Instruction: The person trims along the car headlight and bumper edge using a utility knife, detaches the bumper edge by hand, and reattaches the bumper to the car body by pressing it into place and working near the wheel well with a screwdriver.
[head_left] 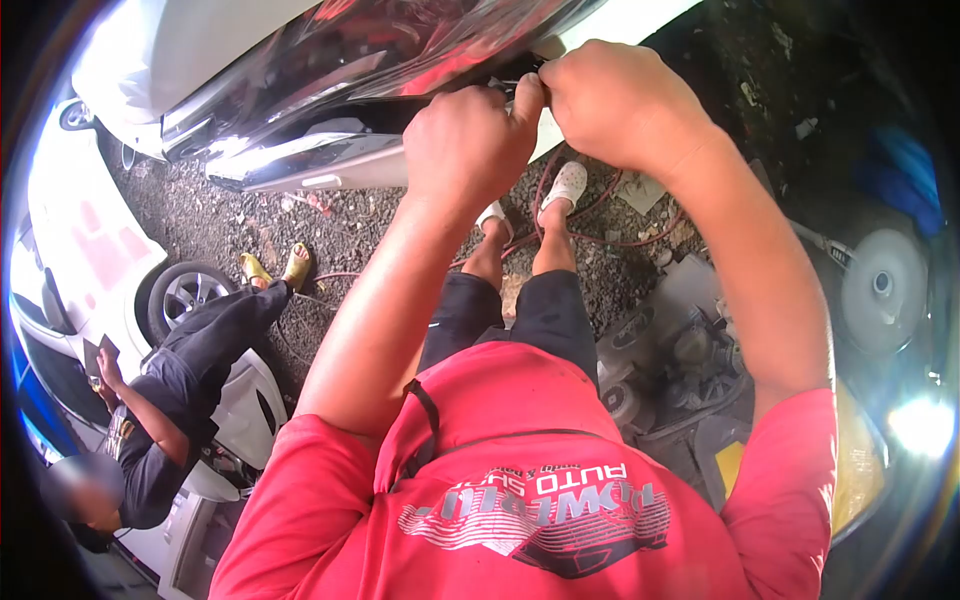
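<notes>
My left hand [468,140] is closed, thumb up, at the edge of a white car's glossy dark window area [400,60]. Right beside it, my right hand [622,108] is also closed, its fingertips almost meeting my left thumb. Between the two hands a small dark bit shows, mostly covered by my fingers, and I cannot make out what it is. Below and left of my hands runs the white door panel [340,178] with its handle. The dark glossy surface reflects red.
A person in dark clothes [165,420] is at the left, holding a dark flat piece, by a white car [85,220] with patches on its side. A red hose [640,240] crosses the gravel [350,225] near my feet. Grey parts [670,350] and a white round object [884,290] lie right.
</notes>
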